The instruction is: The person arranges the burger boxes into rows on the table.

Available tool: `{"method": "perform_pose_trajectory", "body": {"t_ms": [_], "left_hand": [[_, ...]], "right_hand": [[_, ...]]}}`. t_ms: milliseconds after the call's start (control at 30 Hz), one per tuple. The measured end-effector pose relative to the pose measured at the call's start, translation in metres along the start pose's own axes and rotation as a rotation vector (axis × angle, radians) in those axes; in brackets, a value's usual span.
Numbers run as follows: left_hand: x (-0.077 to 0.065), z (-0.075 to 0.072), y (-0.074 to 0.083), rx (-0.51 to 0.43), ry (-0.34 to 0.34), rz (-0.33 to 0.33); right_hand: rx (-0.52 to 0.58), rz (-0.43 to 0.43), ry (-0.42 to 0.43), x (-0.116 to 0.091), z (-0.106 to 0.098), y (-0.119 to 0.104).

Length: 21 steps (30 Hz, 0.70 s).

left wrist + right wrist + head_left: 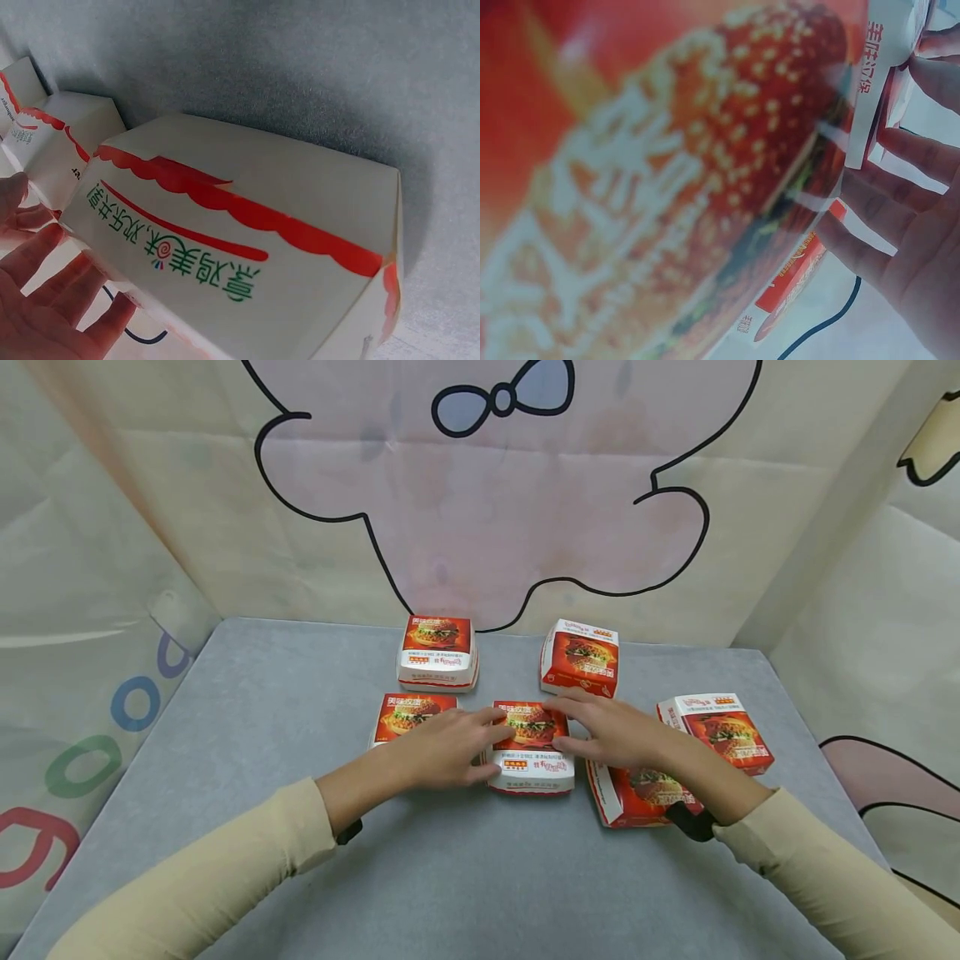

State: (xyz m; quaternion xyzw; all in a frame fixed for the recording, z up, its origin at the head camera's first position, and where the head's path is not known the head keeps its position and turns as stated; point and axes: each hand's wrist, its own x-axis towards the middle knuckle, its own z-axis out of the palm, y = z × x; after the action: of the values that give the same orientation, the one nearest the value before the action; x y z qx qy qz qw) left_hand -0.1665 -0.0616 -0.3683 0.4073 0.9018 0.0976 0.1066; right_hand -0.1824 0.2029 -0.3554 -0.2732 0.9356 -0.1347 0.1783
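A red and white hamburger box (528, 764) sits between both hands in the middle of the group. My left hand (442, 752) rests its fingertips along the box's left edge, with the thumb low toward the front. My right hand (611, 727) touches the upper right edge, its fingers reaching over the top. Both sets of fingers are mostly straight. Partly covered by the left hand is another hamburger box (405, 714). The right forearm crosses over a red-sided box (615, 785). Fingers (45, 240) lie beside a white box face with green lettering (202, 247) in the left wrist view.
Behind stand a back left box (438, 660) and a back right box (581, 660), the latter close to my right fingers. A turned box (723, 735) is beyond the right forearm. The grey table (480, 877) meets a printed cloth wall (337, 568) behind.
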Motion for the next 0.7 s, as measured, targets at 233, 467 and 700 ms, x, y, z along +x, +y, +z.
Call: {"method": "perform_pose_trajectory", "body": {"t_ms": [233, 467, 700], "left_hand": [[0.001, -0.004, 0.001, 0.024, 0.003, 0.008], [0.006, -0.014, 0.0, -0.016, 0.067, -0.04], [0.02, -0.028, -0.002, -0.159, 0.123, -0.134]], "right_hand": [[0.005, -0.008, 0.001, -0.001, -0.001, 0.001], [0.02, -0.008, 0.027, -0.003, -0.008, 0.004], [-0.008, 0.042, 0.081, -0.001, -0.022, 0.01]]}}
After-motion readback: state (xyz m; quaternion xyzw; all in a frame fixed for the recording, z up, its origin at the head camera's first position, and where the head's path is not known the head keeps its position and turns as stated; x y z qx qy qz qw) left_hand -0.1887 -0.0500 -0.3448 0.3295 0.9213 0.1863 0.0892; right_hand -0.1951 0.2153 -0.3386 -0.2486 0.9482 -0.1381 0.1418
